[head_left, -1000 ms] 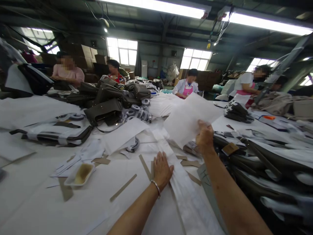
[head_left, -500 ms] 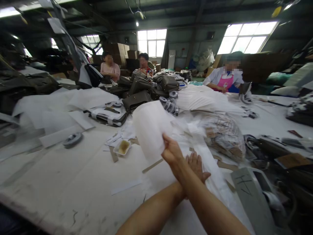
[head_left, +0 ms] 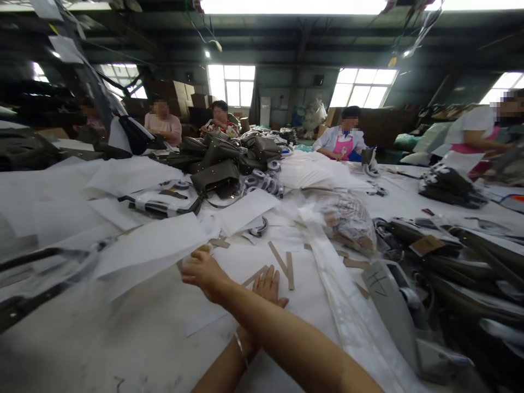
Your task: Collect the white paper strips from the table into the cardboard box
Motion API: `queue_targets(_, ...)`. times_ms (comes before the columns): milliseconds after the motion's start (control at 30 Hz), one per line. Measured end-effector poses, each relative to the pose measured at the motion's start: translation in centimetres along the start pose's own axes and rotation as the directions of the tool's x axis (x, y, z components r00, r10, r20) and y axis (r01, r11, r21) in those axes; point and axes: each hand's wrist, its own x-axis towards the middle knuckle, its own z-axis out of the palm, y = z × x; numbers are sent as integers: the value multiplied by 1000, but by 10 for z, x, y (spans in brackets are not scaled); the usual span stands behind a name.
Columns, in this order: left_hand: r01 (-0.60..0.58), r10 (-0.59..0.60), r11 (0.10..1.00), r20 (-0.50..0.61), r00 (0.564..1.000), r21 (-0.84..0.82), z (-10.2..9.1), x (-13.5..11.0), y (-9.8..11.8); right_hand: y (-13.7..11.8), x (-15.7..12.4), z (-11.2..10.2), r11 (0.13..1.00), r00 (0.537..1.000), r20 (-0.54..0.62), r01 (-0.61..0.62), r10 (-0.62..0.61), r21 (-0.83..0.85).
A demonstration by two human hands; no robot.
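My forearms cross over the table. My right hand (head_left: pixel 206 273) reaches to the left side, fingers closed on the edge of a thin white sheet (head_left: pixel 149 248) that spreads out to the left of it; the fingertips are partly hidden. My left hand (head_left: pixel 268 286), with a bracelet at the wrist, lies flat with fingers stretched on white sheeting (head_left: pixel 305 311) on the table. Just beyond its fingertips are narrow grey-brown strips (head_left: pixel 290 270), and one strip runs beside the fingers. Another white sheet (head_left: pixel 248 212) lies farther back.
Dark bags (head_left: pixel 216 174) are heaped at the back, near a stack of white sheets (head_left: pixel 305 169). A clear plastic bag (head_left: pixel 347 221) and a grey tape dispenser (head_left: pixel 387 305) stand on the right, beside more dark bags (head_left: pixel 483 284). Several people work around the table.
My right hand has swung left and lower with the white sheet. My left hand still lies flat. The view has turned right, bringing another person into sight at the right edge.
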Motion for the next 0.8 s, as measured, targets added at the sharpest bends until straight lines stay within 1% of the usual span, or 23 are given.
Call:
queue_targets(33,25,-25,1000,-27,999,-4,-2,-2,-2,-7,-9,-15,992,1000,30,13,-9,-124)
queue_targets(67,52,-52,999,-43,998,-17,-4,-3,-2,-16,-17,-33,965,998,47,41,-30,-258)
queue_targets(100,73,-75,997,-47,996,-35,-7,-3,-1,-26,-24,-55,929,996,32,86,-80,-361)
queue_targets(133,90,-92,995,-46,995,-51,-10,-2,0,-37,-29,-78,746,971,25,200,-239,-636)
queue_targets(167,100,-102,993,-44,994,-60,-13,-2,2,-46,-33,-103,461,942,46,205,-332,-863)
queue_targets(200,103,-105,993,-43,994,-58,-15,-1,4,-54,-36,-129,155,933,56,118,-355,-981)
queue_targets(233,101,-103,994,-42,994,-49,-16,0,5,-59,-39,-154,68,934,20,48,-357,-997)
queue_targets(300,101,-102,995,-33,994,-21,-17,1,6,-61,-43,-200,-50,939,-45,-65,-340,-997)
queue_targets(333,99,-99,995,-24,995,-8,-15,1,5,-59,-46,-220,-72,941,-87,-117,-328,-991)
queue_targets(400,87,-87,996,-12,996,12,-11,1,3,-53,-52,-253,-132,931,-176,-228,-320,-965)
queue_targets(467,74,-73,997,-27,997,26,-5,1,0,-50,-56,-278,-170,902,-272,-341,-335,-924)
queue_targets(533,72,-70,997,-68,995,29,0,1,-3,-54,-57,-296,-190,873,-339,-420,-349,-887)
queue_targets(600,78,-75,996,-92,993,33,4,0,-4,-65,-55,-307,-201,871,-361,-440,-332,-875)
queue_targets(667,80,-77,996,-93,993,31,6,-1,-5,-81,-51,-312,-204,890,-351,-417,-292,-886)
queue_targets(733,73,-71,997,-86,994,22,6,-1,-5,-96,-47,-311,-199,904,-322,-383,-280,-902)
queue_targets(800,65,-63,998,-89,994,18,6,-2,-5,-110,-42,-306,-200,908,-270,-343,-319,-918)
